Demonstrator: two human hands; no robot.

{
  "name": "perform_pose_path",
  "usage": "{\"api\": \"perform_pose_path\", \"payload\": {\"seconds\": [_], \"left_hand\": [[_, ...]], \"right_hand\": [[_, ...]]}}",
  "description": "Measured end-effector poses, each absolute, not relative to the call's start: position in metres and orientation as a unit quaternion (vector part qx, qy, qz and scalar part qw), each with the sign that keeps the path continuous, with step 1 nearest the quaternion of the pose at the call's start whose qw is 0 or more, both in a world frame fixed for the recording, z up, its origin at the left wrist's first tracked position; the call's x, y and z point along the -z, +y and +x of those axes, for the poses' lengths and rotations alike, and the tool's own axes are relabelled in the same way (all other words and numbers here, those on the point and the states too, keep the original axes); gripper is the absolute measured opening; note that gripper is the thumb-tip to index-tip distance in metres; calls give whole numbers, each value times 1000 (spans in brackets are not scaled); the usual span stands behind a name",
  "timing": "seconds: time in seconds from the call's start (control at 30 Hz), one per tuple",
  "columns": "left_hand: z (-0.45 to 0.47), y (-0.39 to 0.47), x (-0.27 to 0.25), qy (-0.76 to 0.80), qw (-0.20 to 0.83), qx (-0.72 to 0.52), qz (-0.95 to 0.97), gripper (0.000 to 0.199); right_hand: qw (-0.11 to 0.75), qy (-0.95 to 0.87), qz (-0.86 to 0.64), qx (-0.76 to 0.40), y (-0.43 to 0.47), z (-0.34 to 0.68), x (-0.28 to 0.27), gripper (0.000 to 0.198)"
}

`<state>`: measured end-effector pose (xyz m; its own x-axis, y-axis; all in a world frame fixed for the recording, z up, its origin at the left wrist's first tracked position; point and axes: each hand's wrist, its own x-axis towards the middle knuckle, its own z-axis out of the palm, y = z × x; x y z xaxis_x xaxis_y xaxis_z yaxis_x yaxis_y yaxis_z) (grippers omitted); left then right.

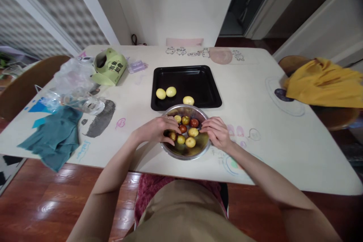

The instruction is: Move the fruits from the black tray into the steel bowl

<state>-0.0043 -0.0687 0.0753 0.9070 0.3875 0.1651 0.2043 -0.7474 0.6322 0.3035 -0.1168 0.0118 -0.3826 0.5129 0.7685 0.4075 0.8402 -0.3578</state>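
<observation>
A round metal bowl (185,155) stands at the near edge of the table, holding several small round fruits, some yellow (190,142) and some reddish (194,123); their exact kind I cannot make out. My left hand (160,128) reaches over the bowl's left side, thumb and fingers curled round a brownish-yellow fruit (172,135). At the opposite side, my right hand (217,131) is closed with its fingertips on the bowl's rim. Just behind the bowl lies a black baking tray (195,79), with yellow fruits (171,91) at its left and near edge.
On the left of the white table (249,151) are a teal cloth (58,136), clear plastic packaging (72,75) and a green box (112,66). A yellow garment (326,83) hangs over a chair on the right. Drawings mark the tabletop.
</observation>
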Motion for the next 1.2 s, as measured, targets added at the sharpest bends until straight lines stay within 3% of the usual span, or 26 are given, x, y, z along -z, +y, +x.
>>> {"api": "perform_pose_path", "payload": {"seconds": [0.53, 0.73, 1.0, 1.2], "left_hand": [[-3, -73, -71, 219, 262, -170, 924, 53], [0, -70, -69, 187, 264, -200, 925, 42], [1, -69, -69, 283, 91, -197, 934, 30], [-1, -67, -66, 257, 102, -186, 943, 29]], "right_hand": [[479, -829, -280, -67, -117, 304, -12, 31], [471, -830, -290, -70, -117, 305, -12, 34], [482, -830, -275, -63, -117, 304, -12, 29], [481, -829, -281, -53, -116, 303, -13, 31]]}}
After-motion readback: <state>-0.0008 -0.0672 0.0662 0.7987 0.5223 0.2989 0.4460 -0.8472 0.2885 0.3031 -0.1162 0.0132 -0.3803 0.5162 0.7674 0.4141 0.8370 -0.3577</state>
